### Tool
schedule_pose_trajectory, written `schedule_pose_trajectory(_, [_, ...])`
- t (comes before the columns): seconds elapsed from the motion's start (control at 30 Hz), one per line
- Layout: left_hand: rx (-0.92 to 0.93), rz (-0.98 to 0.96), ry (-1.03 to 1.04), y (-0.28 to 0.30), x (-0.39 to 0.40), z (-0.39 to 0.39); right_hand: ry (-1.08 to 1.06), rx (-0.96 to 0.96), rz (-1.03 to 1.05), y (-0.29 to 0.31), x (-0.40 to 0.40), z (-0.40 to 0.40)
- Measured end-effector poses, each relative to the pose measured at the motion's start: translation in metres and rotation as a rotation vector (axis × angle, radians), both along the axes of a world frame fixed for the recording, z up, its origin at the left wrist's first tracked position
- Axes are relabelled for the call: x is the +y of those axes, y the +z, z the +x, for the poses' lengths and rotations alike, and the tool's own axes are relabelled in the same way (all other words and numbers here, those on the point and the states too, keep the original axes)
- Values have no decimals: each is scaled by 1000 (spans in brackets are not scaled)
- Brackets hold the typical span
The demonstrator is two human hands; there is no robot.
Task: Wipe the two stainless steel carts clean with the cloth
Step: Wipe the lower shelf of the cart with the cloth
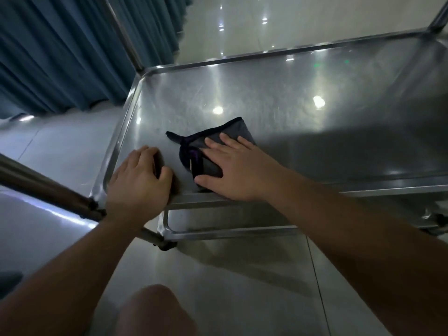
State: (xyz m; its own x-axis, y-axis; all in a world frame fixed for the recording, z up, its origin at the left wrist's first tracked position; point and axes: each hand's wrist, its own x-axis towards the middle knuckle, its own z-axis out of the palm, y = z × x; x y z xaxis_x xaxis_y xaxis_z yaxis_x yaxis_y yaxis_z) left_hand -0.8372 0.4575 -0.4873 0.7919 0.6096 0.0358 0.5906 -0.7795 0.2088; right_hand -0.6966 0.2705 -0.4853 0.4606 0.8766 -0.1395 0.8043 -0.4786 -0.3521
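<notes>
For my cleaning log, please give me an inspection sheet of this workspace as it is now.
Surface: steel cart shelf, shiny, with light reflections; raised rim around it.
Job's things: dark grey cloth, folded, flat on the shelf near the front left corner. Only one cart is clearly seen.
Clutter: nothing seen.
Grips: right hand lies flat on the cloth, fingers straight. Left hand rests at the shelf's front edge, fingers curled; whether it grips the rim cannot be told.
Cables: nothing seen.
Surroundings: blue curtain at left, glossy tiled floor, a metal bar at lower left.
</notes>
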Motion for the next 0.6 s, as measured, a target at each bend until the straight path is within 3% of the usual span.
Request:
schedule_pose_trajectory(0.23, [4,-65,-5,4,-1,-9,137,-85,3,6,-45,-22])
schedule_pose_trajectory(0.47, [22,-11,-57,0,1,-4,72,-255,267,-13,-71,-59])
schedule_pose_trajectory(0.6, [-72,-23,-103,5,-9,-12,84,-375,334,-27,-77,-75])
